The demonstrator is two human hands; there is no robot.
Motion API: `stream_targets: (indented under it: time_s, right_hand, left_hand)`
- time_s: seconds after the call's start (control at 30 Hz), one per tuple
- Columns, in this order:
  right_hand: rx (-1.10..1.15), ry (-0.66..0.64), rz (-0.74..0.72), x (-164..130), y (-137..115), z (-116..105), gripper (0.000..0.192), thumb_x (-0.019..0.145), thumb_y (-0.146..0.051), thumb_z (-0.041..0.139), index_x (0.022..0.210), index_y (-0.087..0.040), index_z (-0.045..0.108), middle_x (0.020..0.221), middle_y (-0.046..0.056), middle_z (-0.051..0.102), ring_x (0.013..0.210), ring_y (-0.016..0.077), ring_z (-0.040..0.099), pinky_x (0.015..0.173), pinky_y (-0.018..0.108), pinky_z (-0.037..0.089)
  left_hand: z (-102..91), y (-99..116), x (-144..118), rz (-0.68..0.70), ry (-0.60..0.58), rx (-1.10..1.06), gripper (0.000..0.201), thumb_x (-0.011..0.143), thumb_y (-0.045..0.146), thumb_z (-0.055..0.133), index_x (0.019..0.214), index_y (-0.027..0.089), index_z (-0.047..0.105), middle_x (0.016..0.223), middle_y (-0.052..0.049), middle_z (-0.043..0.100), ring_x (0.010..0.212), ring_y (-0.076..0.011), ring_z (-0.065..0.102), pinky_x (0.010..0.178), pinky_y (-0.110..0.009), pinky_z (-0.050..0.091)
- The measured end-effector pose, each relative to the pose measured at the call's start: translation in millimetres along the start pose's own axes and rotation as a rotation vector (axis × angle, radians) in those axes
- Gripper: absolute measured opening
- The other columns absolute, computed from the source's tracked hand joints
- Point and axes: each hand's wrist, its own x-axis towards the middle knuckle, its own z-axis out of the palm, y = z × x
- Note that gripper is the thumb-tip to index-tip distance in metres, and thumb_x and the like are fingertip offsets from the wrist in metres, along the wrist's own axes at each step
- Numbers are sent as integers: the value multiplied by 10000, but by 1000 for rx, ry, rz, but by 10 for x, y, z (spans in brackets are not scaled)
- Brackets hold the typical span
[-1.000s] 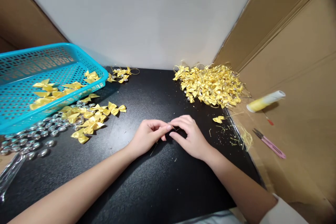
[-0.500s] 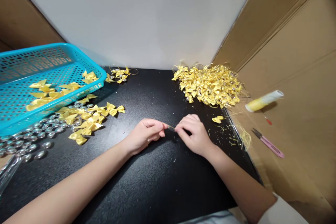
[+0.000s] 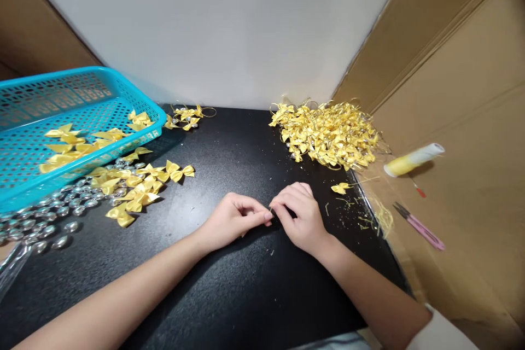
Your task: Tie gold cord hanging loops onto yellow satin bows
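Left hand point(image 3: 232, 219) and right hand point(image 3: 299, 216) meet fingertip to fingertip at mid-mat point(image 3: 229, 295), both pinched on a tiny piece point(image 3: 271, 212) (too small to identify). Loose bows point(image 3: 135, 183) lie left by the basket point(image 3: 24, 120); a bow heap point(image 3: 328, 134) sits behind the right hand.

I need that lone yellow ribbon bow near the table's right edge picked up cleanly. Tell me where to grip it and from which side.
Pinch the lone yellow ribbon bow at its narrow centre knot, coming from above. It lies flat on the black tabletop with its loops spread to both sides, so the waist looks the firmest part to grip. The right hand is nearest.
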Motion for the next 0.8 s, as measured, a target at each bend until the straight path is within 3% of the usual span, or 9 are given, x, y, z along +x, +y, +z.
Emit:
stream_targets:
  time_s: [0.13, 0.27, 0.47, 0.63, 0.8]
  right_hand:
    - [302, -116, 164, 19, 6, -5, 66, 874, -211, 597, 934, -227, 618, 867, 24, 657, 846, 179, 598, 785, 352, 456]
    - [340, -226, 203, 31, 12, -2, 68, 835, -186, 646, 853, -221, 590, 895, 24, 637, 894, 181, 580, 845, 353, 452]
    - [305, -260, 187, 38, 15, -7, 133, 859, -175, 633, 764, -215, 549, 859, 10, 621, 882, 173, 554, 833, 338, 432]
    - [239, -172, 167, 33, 16, -37, 126, 885, -183, 591, 777, -216, 537, 857, 20, 599, 887, 183, 543, 817, 339, 429]
    - [60, -45, 95, -19, -34, 13, 121, 904, -189, 567, 798, -221, 518, 865, 24, 602, 892, 196, 541, 822, 365, 394]
  left_hand:
    - [-15, -5, 19, 37, 69, -106, 236, 728, 363, 698, 673, 133, 699, 484, 31, 575, 390, -50, 388, 399, -177, 304]
    - [-6, -7, 24, 71, 101, -132, 193, 718, 319, 675, 640, 143, 661, 405, 71, 480, 388, -56, 407, 424, -174, 316]
    - [13, 3, 25, 96, 106, -142, 129, 709, 244, 618, 617, 155, 635, 462, 51, 544, 420, -72, 461, 454, -194, 342]
    - [6, -13, 34, 98, 141, -173, 146, 708, 201, 541, 572, 167, 580, 621, 10, 634, 514, -87, 473, 512, -212, 370]
    - [-11, -11, 37, 133, 110, -166, 175, 668, 166, 541, 495, 170, 563, 661, -4, 602, 661, -131, 512, 652, -256, 408]
